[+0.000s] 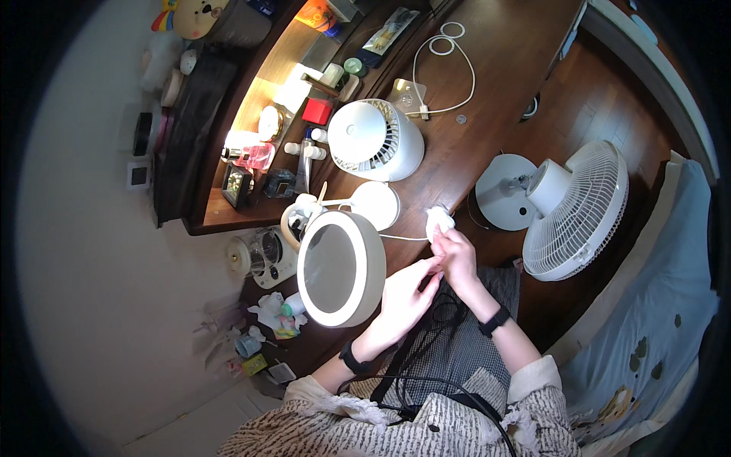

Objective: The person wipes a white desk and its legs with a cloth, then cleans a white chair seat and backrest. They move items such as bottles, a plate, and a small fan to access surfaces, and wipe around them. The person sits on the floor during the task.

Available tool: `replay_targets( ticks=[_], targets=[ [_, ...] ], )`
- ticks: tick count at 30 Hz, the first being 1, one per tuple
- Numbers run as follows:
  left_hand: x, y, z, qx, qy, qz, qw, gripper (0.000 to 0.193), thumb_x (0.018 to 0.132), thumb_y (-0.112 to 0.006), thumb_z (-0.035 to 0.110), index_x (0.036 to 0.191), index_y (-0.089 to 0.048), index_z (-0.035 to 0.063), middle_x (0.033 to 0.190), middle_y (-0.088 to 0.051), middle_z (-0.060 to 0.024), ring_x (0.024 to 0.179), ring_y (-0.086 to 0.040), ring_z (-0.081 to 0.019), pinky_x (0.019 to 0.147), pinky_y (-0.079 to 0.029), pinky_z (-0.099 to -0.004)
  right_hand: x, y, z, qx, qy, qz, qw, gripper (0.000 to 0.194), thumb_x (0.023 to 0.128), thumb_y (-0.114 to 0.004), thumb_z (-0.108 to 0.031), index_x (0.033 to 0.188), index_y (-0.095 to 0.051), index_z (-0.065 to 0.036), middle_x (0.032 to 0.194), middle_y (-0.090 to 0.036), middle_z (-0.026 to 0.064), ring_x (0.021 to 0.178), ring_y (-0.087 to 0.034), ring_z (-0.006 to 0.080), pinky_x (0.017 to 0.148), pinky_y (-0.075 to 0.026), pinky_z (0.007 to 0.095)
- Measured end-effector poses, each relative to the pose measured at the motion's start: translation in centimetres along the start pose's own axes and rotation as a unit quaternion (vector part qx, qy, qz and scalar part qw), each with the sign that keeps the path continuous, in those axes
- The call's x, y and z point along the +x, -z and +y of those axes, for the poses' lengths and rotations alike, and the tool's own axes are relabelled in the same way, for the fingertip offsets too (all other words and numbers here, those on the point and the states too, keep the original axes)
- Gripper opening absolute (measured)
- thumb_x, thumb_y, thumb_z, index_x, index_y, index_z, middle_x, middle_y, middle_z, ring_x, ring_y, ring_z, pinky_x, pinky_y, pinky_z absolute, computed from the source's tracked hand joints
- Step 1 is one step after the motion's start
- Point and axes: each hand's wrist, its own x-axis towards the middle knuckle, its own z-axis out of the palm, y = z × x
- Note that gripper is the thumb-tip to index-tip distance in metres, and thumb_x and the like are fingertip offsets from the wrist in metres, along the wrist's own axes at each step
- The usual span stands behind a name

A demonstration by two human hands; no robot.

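Note:
Both my hands are over the front edge of a dark wooden desk. My right hand grips a crumpled white tissue that pokes out beyond its fingers at the edge. Close against it, my left hand has its thumb and fingers bent, the tips touching or nearly touching the right hand. Whether something small sits between those tips is hidden. Left of the hands a round mirror with a lit rim stands tilted, near a round white base. Behind the tissue, a white cylindrical appliance with a slatted vent rests on the desk.
A white fan is at the right, near a bed with blue bedding. On the desk lie a coiled white cable and a coin. A lit shelf holds bottles and boxes. A black cord crosses my lap.

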Motion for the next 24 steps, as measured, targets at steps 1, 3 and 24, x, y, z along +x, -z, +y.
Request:
replay_targets(
  ticks=[1,3,24],
  targets=[
    [0.0,0.2,0.2,-0.003,0.001,0.012,1.0,0.032,0.078,-0.062,0.001,0.11,-0.059,0.0022,0.086,-0.065,-0.0092,0.079,-0.064,-0.0139,0.075,-0.05,-0.0249,-0.1,1.2,-0.7,0.185,-0.081,0.027,0.979,0.017,0.085,-0.057,-0.015,0.09,-0.064,-0.001,0.063,-0.053,0.0018,0.058,-0.053,0.0164,0.055,-0.045,0.0297],
    [-0.3,0.7,0.4,-0.032,0.022,0.051,0.998,0.032,0.081,-0.063,0.005,0.113,-0.057,0.0027,0.088,-0.065,-0.0078,0.08,-0.062,-0.0117,0.076,-0.049,-0.0245,-0.7,4.4,-2.5,0.474,-0.218,0.01,0.853,0.022,0.09,-0.049,-0.02,0.089,-0.061,-0.001,0.068,-0.054,0.0008,0.061,-0.051,0.0108,0.057,-0.043,0.0245],
    [-0.9,2.1,6.2,-0.438,0.102,-0.161,0.879,0.023,0.079,-0.064,0.002,0.1,-0.053,0.0017,0.096,-0.061,-0.0078,0.088,-0.058,-0.0124,0.079,-0.047,-0.025,-9.5,17.2,-13.1,0.697,-0.344,-0.009,0.629,0.034,0.093,-0.045,-0.032,0.11,-0.056,-0.004,0.096,-0.06,0.004,0.083,-0.055,0.0148,0.066,-0.043,0.0271]
  ],
)
